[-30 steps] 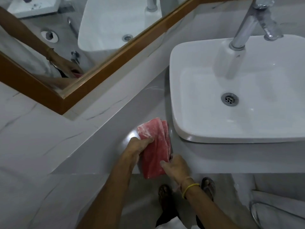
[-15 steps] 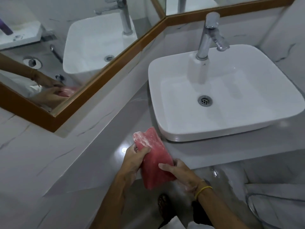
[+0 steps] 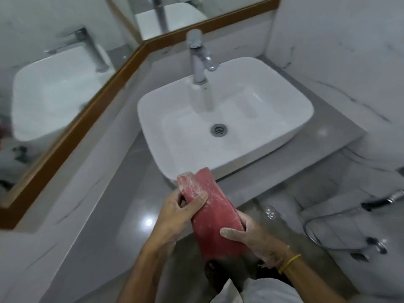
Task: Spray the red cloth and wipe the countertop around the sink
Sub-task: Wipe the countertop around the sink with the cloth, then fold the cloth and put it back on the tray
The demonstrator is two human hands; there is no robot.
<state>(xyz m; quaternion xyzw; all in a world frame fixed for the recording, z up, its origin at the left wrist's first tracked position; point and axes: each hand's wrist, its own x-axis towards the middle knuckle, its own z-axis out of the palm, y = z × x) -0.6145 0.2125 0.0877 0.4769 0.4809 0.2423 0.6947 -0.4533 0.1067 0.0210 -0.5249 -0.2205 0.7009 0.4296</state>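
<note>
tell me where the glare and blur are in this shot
Head view: a bright glare spot on the grey countertop left of the red cloth; the mirror side is smeared with motion blur; the sink looks sharper; straight edges bow from the wide lens.

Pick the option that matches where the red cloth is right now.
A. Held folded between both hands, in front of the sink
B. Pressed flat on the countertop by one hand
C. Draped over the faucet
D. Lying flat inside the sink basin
A: the folded red cloth is off the countertop, with the left hand at its top and the right hand lower down.
</note>
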